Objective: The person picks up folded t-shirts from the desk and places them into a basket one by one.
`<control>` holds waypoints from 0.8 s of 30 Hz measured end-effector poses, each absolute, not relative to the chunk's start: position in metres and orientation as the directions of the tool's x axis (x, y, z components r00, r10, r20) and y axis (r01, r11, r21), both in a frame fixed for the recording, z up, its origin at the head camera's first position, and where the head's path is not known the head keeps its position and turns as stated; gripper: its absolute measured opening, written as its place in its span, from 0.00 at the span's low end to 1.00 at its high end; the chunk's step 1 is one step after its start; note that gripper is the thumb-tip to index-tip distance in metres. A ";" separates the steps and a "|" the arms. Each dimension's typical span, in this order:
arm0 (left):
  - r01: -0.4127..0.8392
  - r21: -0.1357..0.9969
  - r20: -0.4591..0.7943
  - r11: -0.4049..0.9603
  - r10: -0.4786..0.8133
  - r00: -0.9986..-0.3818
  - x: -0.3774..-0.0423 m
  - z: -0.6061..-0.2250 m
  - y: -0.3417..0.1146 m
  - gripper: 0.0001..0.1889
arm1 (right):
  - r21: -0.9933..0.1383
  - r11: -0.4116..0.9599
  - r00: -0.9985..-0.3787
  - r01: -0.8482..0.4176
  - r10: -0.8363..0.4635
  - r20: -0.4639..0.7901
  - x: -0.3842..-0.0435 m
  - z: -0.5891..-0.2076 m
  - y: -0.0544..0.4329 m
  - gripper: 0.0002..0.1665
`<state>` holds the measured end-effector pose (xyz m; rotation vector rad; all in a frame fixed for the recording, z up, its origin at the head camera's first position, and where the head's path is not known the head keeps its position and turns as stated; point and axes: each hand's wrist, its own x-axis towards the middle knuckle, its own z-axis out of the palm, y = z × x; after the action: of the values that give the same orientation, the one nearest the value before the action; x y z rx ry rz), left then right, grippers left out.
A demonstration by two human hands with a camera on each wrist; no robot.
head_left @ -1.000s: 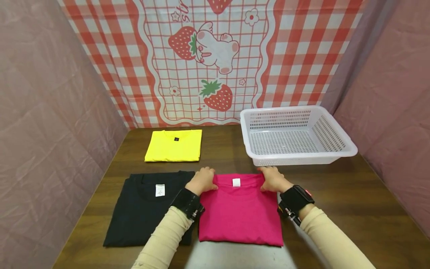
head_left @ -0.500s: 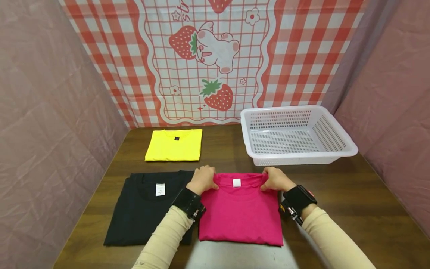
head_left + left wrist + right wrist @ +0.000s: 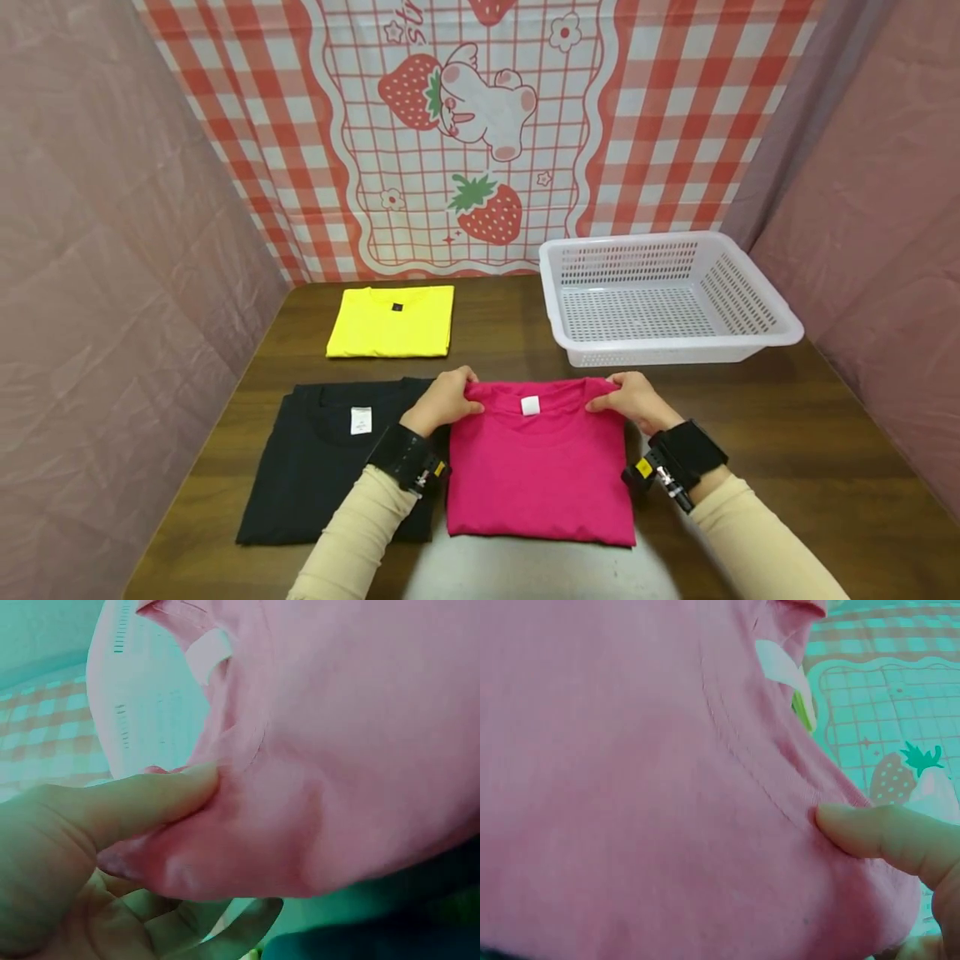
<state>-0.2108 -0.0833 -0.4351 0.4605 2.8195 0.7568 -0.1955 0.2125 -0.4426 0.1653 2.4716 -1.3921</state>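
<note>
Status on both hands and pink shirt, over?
Left hand, right hand pinching pink shirt at collar end. Folded, white label showing. Black shirt close on its left; nothing seen blocking white basket.

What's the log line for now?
left hand: pinches pink shirt; right hand: pinches same shirt; black shirt: folded, beside pink; yellow shirt: folded, behind black; white basket: back right

The letters "str" (image 3: 414, 23) run sideways up the curtain (image 3: 491, 125), top left of centre, cut by the frame edge. Too small to read: the white label (image 3: 361, 421) on the black shirt (image 3: 307, 492), lower left, and the dark tag (image 3: 397, 307) on the yellow shirt (image 3: 386, 335), above it.
</note>
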 end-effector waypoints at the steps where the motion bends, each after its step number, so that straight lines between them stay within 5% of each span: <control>1: 0.244 0.535 -0.090 0.809 0.341 -0.936 -0.210 -0.435 -0.084 0.18 | -0.817 0.515 -0.946 0.258 -0.035 -0.321 -0.194 -0.441 0.213 0.16; 9: 0.149 0.682 -0.118 0.716 0.309 -0.944 -0.207 -0.438 -0.078 0.19 | -0.805 0.524 -0.944 0.280 -0.002 -0.329 -0.189 -0.432 0.224 0.18; 12: 0.130 0.716 -0.124 0.686 0.309 -0.943 -0.205 -0.441 -0.075 0.19 | -0.808 0.511 -0.945 0.292 0.023 -0.327 -0.190 -0.432 0.228 0.12; 19: 0.123 0.690 -0.118 0.713 0.279 -0.953 -0.200 -0.448 -0.075 0.21 | -0.840 0.410 -0.922 0.356 0.007 -0.387 -0.187 -0.441 0.230 0.08; 24: 0.071 0.682 -0.191 0.728 0.272 -0.943 -0.196 -0.451 -0.079 0.24 | -0.822 0.408 -0.897 0.397 -0.019 -0.442 -0.182 -0.448 0.236 0.23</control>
<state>-0.1960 -0.0792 -0.4506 0.2698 2.6538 1.0312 -0.1821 0.2365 -0.4482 0.3243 2.2857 -1.4901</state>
